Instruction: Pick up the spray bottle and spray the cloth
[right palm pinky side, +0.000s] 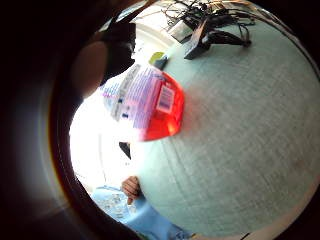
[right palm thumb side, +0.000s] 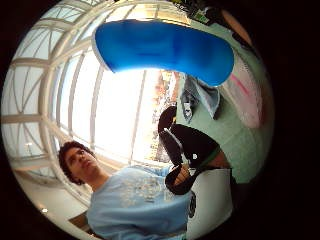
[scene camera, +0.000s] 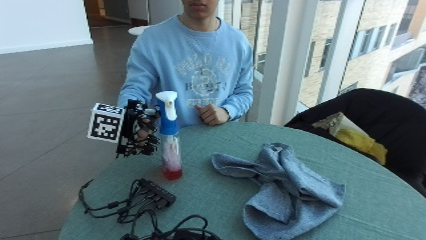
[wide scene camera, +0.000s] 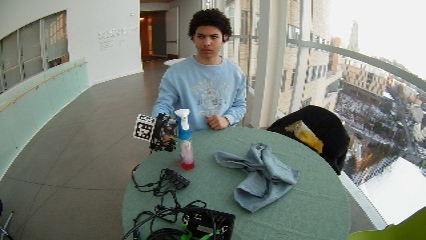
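The gloved right hand (scene camera: 138, 129) has its fingers wrapped round the blue neck of the one spray bottle (scene camera: 169, 137), which stands upright on the round green table (scene camera: 373, 200) near its edge. The bottle has a white trigger head, a clear body and red liquid at the bottom. One blue-grey cloth (scene camera: 283, 187) lies crumpled well apart from it, mid-table. The bare left hand (scene camera: 213, 114) rests fisted at the table's far edge. A black cable hub (scene camera: 154, 192) with tangled leads lies near the bottle.

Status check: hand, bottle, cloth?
Right hand gripping spray bottle at its neck. Bottle upright, base at the table. Cloth crumpled beside it, apart. Nothing between them.
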